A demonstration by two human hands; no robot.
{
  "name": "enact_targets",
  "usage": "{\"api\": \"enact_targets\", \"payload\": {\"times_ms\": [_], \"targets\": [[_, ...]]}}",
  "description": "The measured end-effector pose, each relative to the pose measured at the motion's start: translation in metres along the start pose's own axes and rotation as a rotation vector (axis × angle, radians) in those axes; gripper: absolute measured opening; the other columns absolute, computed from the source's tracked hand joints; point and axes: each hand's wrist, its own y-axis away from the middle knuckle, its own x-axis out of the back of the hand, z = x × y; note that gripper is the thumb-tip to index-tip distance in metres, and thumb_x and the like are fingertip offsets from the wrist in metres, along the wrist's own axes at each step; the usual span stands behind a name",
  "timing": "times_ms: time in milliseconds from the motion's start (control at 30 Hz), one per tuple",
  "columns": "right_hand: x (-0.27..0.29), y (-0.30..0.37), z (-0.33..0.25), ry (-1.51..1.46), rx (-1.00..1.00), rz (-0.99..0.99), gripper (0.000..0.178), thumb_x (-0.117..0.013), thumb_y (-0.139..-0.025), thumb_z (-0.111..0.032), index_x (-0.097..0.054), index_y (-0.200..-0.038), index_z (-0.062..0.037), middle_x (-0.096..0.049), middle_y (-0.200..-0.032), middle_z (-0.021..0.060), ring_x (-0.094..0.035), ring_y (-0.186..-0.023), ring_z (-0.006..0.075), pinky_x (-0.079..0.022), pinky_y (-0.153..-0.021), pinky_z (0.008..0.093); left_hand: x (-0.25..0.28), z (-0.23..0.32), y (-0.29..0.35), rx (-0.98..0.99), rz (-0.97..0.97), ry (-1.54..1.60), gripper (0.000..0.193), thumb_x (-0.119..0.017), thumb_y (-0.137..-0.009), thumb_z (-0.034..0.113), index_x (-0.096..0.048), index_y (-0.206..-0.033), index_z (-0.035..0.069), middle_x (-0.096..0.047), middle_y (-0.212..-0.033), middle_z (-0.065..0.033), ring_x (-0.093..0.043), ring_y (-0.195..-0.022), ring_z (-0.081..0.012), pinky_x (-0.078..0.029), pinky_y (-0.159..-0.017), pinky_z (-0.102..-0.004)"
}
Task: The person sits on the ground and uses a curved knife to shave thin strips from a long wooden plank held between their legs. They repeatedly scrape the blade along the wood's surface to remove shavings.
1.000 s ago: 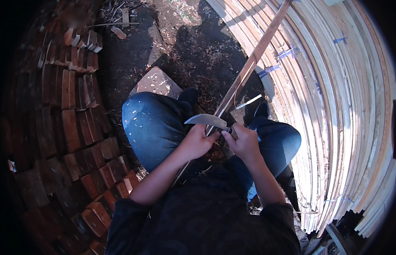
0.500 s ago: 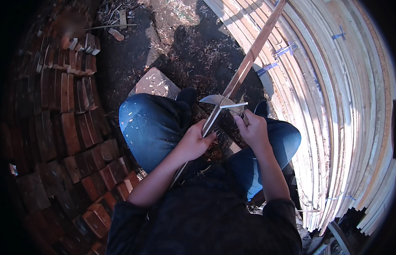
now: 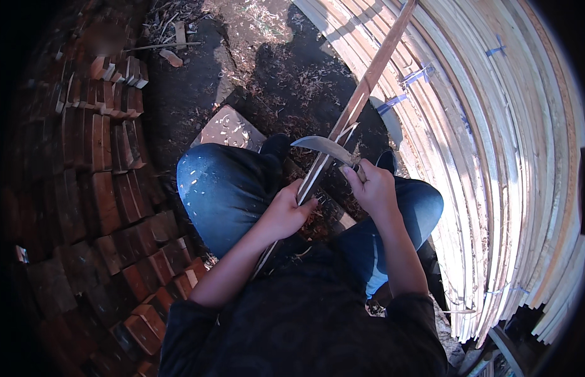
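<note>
Just above centre, toward one o'clock, the knife (image 3: pixel 331 147) has a grey metal blade, smooth with a dull sheen. The strip (image 3: pixel 366 85) running up to one o'clock is brown wood, matt on its face, with paler bare wood along an edge. At three o'clock the slats (image 3: pixel 512 157) are pale, dry-looking wood, bound with blue ties (image 3: pixel 392 104) resembling thin plastic. The blocks (image 3: pixel 103 195) at nine o'clock look matt and reddish-brown, their material uncertain. The jeans (image 3: pixel 211 188) are blue denim; at six o'clock, the shirt (image 3: pixel 305 333) is matt dark cloth. At twelve, the ground (image 3: pixel 277 60) looks rough and earthy.

Stacked reddish blocks (image 3: pixel 102 144), pale strips (image 3: pixel 487 188)
</note>
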Motion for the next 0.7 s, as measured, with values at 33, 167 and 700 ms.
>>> {"api": "enact_targets", "payload": {"times_ms": [33,167,700], "targets": [[0.0,0.0,-0.002,0.002,0.045,-0.011,0.041,-0.068,-0.085,-0.036,-0.051,-0.066,-0.0041,-0.053,-0.055,0.0147,-0.059,-0.053,0.0349,-0.046,-0.049,0.0421,-0.001,0.003,0.001,-0.007,0.009,0.003,0.019,-0.061,-0.086,0.006,-0.055,-0.102,-0.003,-0.055,-0.069,-0.0066,-0.053,-0.064,-0.0124,-0.044,-0.059,-0.0321],[0.007,-0.018,0.014,-0.009,-0.007,0.028,0.039,-0.067,-0.087,-0.035,-0.052,-0.069,-0.0034,-0.055,-0.056,0.0155,-0.06,-0.055,0.0362,-0.046,-0.049,0.043,0.004,0.018,0.001,0.04,-0.004,-0.082,0.018,-0.061,-0.086,0.006,-0.055,-0.101,-0.003,-0.056,-0.069,-0.0074,-0.054,-0.064,-0.0131,-0.043,-0.059,-0.0326],[0.0,-0.004,0.016,0.117,0.221,0.067,0.038,-0.07,-0.085,-0.032,-0.051,-0.067,-0.0052,-0.053,-0.054,0.0115,-0.06,-0.051,0.0298,-0.045,-0.046,0.0379,0.003,0.0,0.0,-0.054,0.017,-0.077,0.016,-0.061,-0.086,0.007,-0.054,-0.099,-0.001,-0.052,-0.063,-0.0057,-0.052,-0.057,-0.0123,-0.041,-0.052,-0.0324]]}}
